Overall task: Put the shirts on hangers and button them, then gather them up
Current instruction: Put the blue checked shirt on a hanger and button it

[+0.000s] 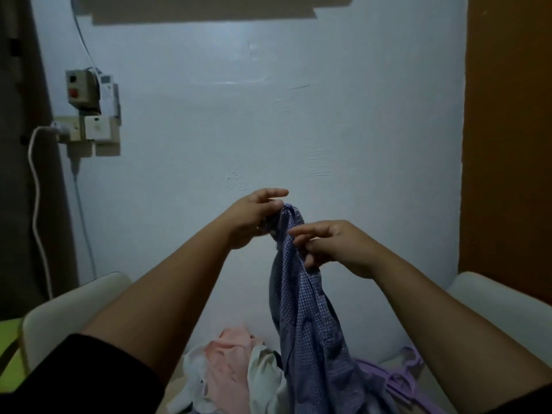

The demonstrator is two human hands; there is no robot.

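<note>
A blue checked shirt (307, 318) hangs in the air in front of me, bunched at its top. My left hand (254, 218) grips that bunched top edge, with its forefinger stretched out above the cloth. Just below and to the right, my right hand (331, 246) pinches a fold of the same shirt between thumb and fingers. Under the shirt lie a pink shirt (230, 363) and a pale white one (265, 380). Purple plastic hangers (400, 380) lie at the lower right.
The clothes rest on a cream sofa whose armrests (74, 312) stand left and right (490, 303). A pale wall is straight ahead, with a switch box (80, 91), sockets and a white cable (37, 204) at the left. An orange-brown panel (507, 130) stands at the right.
</note>
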